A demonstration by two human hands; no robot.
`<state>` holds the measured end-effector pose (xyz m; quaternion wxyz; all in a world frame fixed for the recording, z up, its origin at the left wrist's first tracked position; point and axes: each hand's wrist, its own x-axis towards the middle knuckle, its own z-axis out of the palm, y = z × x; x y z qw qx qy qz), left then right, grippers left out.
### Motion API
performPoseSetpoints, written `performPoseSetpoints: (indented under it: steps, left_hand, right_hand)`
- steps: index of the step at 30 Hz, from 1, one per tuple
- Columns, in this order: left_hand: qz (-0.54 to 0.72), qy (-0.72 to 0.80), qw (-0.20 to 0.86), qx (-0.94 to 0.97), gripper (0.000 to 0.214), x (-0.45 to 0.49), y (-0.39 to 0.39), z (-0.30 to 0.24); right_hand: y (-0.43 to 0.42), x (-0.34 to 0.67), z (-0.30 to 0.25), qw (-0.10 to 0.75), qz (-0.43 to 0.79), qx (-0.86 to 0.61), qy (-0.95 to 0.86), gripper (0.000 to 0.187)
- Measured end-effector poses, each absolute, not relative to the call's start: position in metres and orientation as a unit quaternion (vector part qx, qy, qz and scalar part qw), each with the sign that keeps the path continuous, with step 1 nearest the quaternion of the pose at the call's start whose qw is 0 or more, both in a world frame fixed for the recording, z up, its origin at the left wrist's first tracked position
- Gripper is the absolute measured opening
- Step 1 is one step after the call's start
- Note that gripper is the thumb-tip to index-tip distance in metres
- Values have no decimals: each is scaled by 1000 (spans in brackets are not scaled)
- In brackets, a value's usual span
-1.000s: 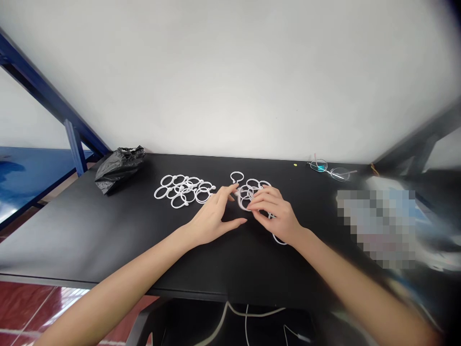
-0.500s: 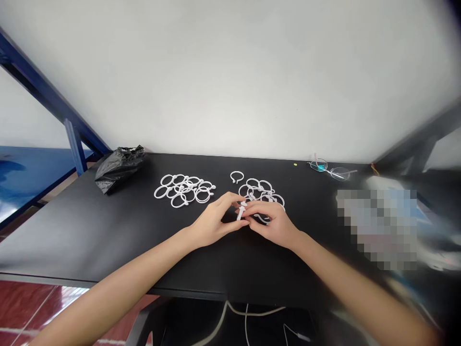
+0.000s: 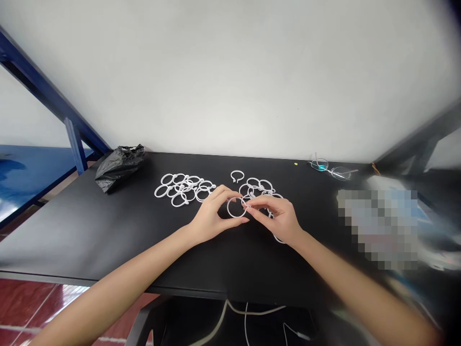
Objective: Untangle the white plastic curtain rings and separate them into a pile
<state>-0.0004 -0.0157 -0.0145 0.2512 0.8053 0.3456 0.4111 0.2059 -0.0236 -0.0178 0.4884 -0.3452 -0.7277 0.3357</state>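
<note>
A white plastic curtain ring [image 3: 228,208] is held above the black table, its round face turned toward me. My left hand [image 3: 209,217] curves around it from the left, thumb at the lower edge and fingers at the upper edge. At the right side of the ring, my right hand [image 3: 282,218] pinches the small clasp between thumb and fingertips. Behind and partly under the right hand lies a loose cluster of white rings [image 3: 254,187]. A single ring [image 3: 237,172] with its ends apart lies beyond my hands. Another pile of rings [image 3: 186,188] lies to the left.
The black table [image 3: 108,235] meets a pale wall [image 3: 230,81]. A crumpled black plastic bag [image 3: 118,166] sits at back left. Eyeglasses [image 3: 329,170] lie at back right, near a blurred, pixelated object [image 3: 378,228]. Cables [image 3: 248,313] hang below the front edge.
The held ring has turned from edge-on to face-on. My left fingers have spread around it, and my right hand has shifted slightly right, onto its clasp.
</note>
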Motion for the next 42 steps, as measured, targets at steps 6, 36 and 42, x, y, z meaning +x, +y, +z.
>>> performPoseSetpoints:
  steps: [6, 36, 42]
  left_hand:
    - [410, 350, 263, 800, 37, -1, -14, -14]
    - [221, 524, -77, 819, 35, -49, 24, -23]
    - [209, 542, -72, 811, 29, -48, 23, -23]
  right_hand:
    - [-22, 209, -19, 498, 287, -335, -747, 22]
    - [-21, 208, -18, 513, 255, -397, -717, 14]
    - [-21, 209, -17, 505, 248, -402, -722, 15]
